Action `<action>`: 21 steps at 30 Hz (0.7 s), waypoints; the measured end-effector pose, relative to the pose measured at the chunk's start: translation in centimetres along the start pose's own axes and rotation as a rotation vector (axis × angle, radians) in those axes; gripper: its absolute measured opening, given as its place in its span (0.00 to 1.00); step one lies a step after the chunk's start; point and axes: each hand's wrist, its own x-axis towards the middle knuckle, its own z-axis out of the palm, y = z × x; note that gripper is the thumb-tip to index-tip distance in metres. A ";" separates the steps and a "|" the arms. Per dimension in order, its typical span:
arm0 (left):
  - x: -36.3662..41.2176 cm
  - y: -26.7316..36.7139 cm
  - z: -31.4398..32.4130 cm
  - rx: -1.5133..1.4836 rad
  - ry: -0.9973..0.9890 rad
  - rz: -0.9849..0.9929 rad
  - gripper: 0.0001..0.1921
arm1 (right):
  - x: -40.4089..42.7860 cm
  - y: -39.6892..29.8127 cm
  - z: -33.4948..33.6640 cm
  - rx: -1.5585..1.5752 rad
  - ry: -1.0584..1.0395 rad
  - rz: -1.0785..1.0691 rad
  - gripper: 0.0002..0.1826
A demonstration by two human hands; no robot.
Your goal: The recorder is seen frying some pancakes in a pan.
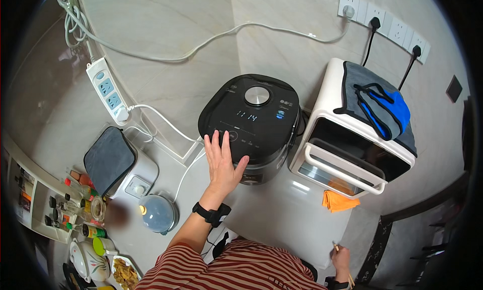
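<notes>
My left hand [222, 163] lies over the front edge of a black Midea electric rice cooker [260, 139], palm down, thumb spread from the fingers. The fingertips are at the touch panel; whether they press it, I cannot tell. The cooker's lid is closed, with a round silver knob [257, 95] and a lit display. At the lower right, my right hand [341, 258] is closed around thin wooden chopsticks [351, 280], whose ends show on both sides of the fist. A dark strap with a small device is on each wrist.
Right of the cooker stands a white countertop oven [349, 154], topped by grey and blue cloths [392, 112], with an orange cloth [339, 201] by its base. To the left are a power strip [107, 92], a cloth-covered white appliance [145, 173], a blue-domed device [157, 213], bottles and a dish of food [125, 273].
</notes>
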 end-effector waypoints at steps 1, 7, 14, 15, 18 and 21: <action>0.0 -0.1 0.1 0.002 -0.003 -0.001 0.39 | 0.0 0.0 -0.1 0.001 -0.003 0.001 0.08; 0.0 -0.5 0.5 -0.020 0.020 0.020 0.39 | -0.2 -0.8 -0.6 -0.063 0.008 -0.012 0.08; 0.0 -0.7 0.5 -0.032 0.040 0.033 0.39 | 0.0 -0.9 -0.6 -0.061 -0.020 0.026 0.09; 0.1 -0.8 0.5 -0.031 0.045 0.035 0.39 | 0.0 -0.9 -0.6 -0.069 -0.033 0.034 0.09; 0.0 -1.0 0.8 -0.020 0.053 0.047 0.39 | 0.1 -0.8 -0.7 -0.104 -0.066 0.035 0.10; -0.1 -0.9 0.6 -0.020 0.059 0.044 0.39 | 0.0 -1.3 -0.9 -0.079 -0.051 0.017 0.10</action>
